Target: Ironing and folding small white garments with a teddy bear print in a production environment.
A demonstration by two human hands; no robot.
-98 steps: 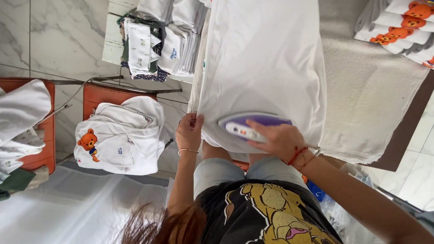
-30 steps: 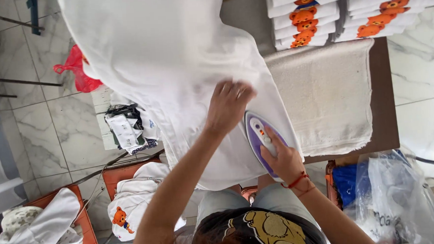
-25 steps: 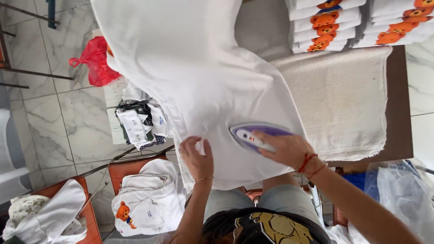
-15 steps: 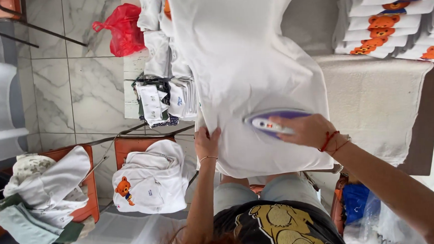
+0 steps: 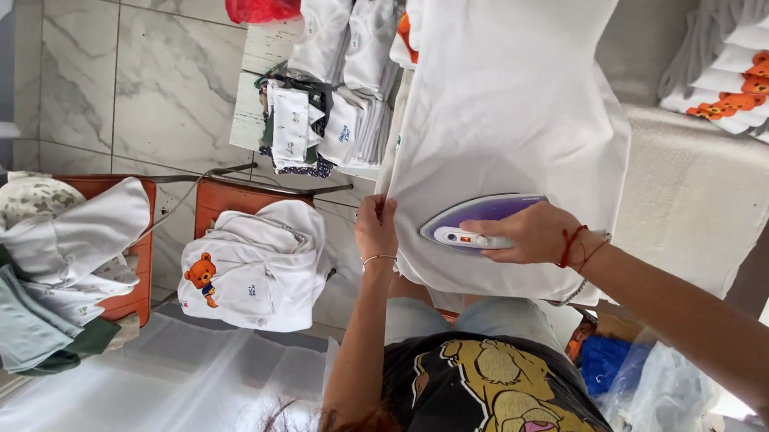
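A white garment (image 5: 518, 106) lies spread flat on the padded ironing surface (image 5: 704, 202) in front of me. My right hand (image 5: 524, 234) grips a purple and white iron (image 5: 471, 223), which rests flat on the garment's near part. My left hand (image 5: 376, 227) pinches the garment's left edge, just beside the iron's tip.
Folded white garments with orange bear prints (image 5: 742, 79) are stacked at the far right. An orange chair (image 5: 237, 205) at left holds a pile of white clothes (image 5: 253, 269); another chair (image 5: 135, 253) holds more clothes (image 5: 49, 256). Folded clothes (image 5: 327, 97) sit on a shelf. Bags (image 5: 634, 378) lie below.
My left hand came off the middle of the garment and moved to its left edge. The iron turned and slid toward the near hem. My view swung left.
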